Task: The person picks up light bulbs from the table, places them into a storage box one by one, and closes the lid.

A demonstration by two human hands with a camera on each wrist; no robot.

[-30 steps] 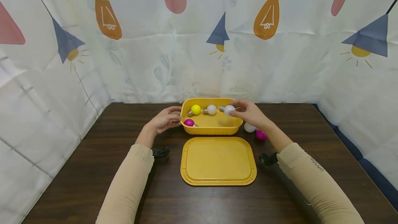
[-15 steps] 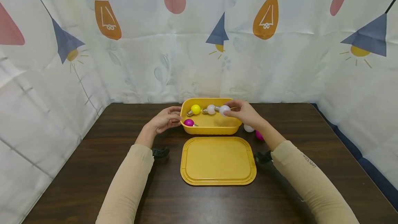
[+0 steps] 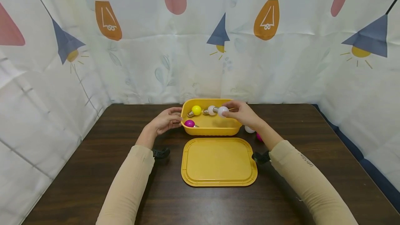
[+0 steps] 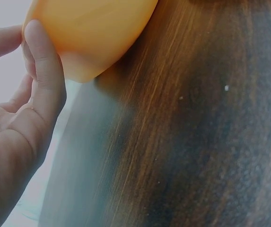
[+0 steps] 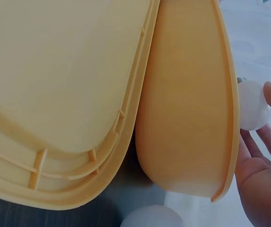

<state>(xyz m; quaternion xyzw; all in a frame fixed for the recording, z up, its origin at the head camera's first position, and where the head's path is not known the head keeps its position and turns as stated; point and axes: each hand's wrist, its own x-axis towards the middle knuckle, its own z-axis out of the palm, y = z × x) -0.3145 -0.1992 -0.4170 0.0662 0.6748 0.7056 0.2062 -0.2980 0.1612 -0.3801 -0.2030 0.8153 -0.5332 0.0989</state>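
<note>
My right hand point(image 3: 243, 113) pinches a white light bulb point(image 3: 223, 111) by its globe, over the right half of a yellow plastic box point(image 3: 213, 132). Its metal base points left, close to another white bulb point(image 3: 211, 109) inside the box. A yellow bulb point(image 3: 196, 110) lies at the back left of the box, and a magenta bulb point(image 3: 189, 123) at the front left. At the box's left end, my left hand point(image 3: 166, 121) holds the rim. The left wrist view shows the thumb point(image 4: 43, 52) against the yellow wall.
A flat yellow lid point(image 3: 219, 162) lies in front of the box on the dark wooden table point(image 3: 78, 183). Beside the box, partly behind my right wrist, are a white bulb point(image 3: 249, 130) and a magenta bulb point(image 3: 259, 137). A printed curtain point(image 3: 137, 68) hangs behind.
My right hand has moved left over the box, bringing the white bulb nearer the other white one. My left hand has stayed at the box's left end.
</note>
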